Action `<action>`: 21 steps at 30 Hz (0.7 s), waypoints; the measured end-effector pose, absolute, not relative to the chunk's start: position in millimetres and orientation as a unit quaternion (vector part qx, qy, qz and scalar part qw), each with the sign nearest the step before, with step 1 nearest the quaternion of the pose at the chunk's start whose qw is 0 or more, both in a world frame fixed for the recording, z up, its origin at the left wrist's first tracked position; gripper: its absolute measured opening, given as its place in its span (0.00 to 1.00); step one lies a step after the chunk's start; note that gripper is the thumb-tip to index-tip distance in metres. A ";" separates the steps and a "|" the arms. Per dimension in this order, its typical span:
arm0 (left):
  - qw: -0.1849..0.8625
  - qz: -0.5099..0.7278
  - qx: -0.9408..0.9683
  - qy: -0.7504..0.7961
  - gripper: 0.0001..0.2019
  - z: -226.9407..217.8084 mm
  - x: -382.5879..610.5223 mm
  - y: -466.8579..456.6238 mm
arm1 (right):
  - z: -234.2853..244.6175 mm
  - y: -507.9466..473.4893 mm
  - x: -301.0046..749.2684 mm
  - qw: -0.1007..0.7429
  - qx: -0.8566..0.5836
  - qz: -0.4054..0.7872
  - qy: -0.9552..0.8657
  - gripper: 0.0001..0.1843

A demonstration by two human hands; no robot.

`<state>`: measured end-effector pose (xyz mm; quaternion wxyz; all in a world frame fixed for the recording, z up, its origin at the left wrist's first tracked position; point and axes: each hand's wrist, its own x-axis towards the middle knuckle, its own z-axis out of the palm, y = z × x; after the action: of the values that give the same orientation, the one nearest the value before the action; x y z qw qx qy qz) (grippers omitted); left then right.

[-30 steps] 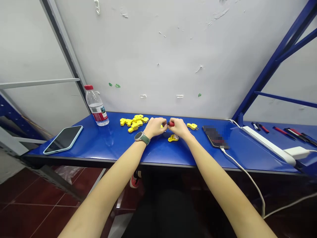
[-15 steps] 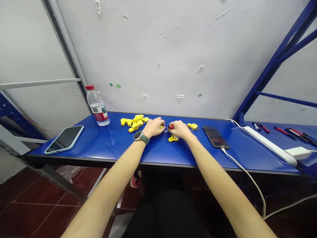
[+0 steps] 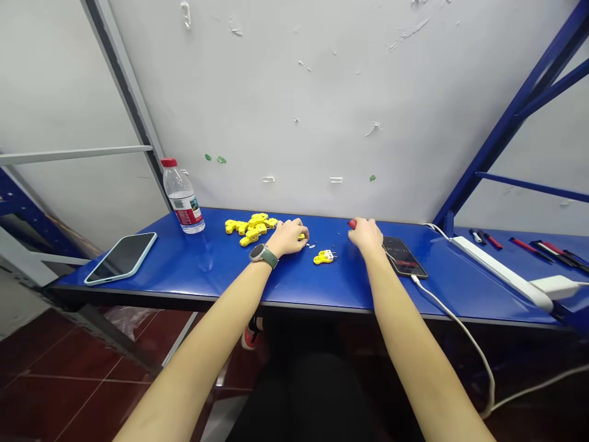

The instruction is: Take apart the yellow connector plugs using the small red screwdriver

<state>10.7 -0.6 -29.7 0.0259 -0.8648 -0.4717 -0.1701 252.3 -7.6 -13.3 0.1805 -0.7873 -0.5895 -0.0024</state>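
Plugs [image 3: 253, 229] lie left of the left fingers [image 3: 304, 229], and a phone [image 3: 407, 258] lies right of the right fingers [image 3: 356, 234].

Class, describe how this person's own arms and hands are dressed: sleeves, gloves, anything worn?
The left arm and right arm show no sleeves. Neither the left hand nor the right hand wears a glove. The left wrist carries a round-faced watch on a dark green strap; nothing shows on the right wrist.

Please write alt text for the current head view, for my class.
A person's left hand holds a yellow piece, the right hand a red object, at a blue table. Between them, slightly nearer, lies a yellow plug; left, more yellow pieces.
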 end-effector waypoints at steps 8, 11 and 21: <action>-0.033 -0.196 -0.906 -0.375 0.17 -22.6 15.9 -9.7 | -24.5 1.4 269.0 0.164 -0.802 0.057 -0.571 0.17; -0.052 -0.167 -0.931 -0.320 0.22 -22.3 21.5 -16.3 | -25.3 2.0 265.0 0.175 -0.792 0.046 -0.582 0.17; -0.040 -0.168 -0.940 -0.295 0.15 -33.5 43.1 -19.3 | -24.8 -0.6 259.9 0.174 -0.789 0.057 -0.586 0.20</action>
<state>43.1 -19.3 -33.5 -0.0397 -0.9396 -0.2954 -0.1683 259.9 -0.6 -24.8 0.1741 -0.7891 -0.5862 0.0571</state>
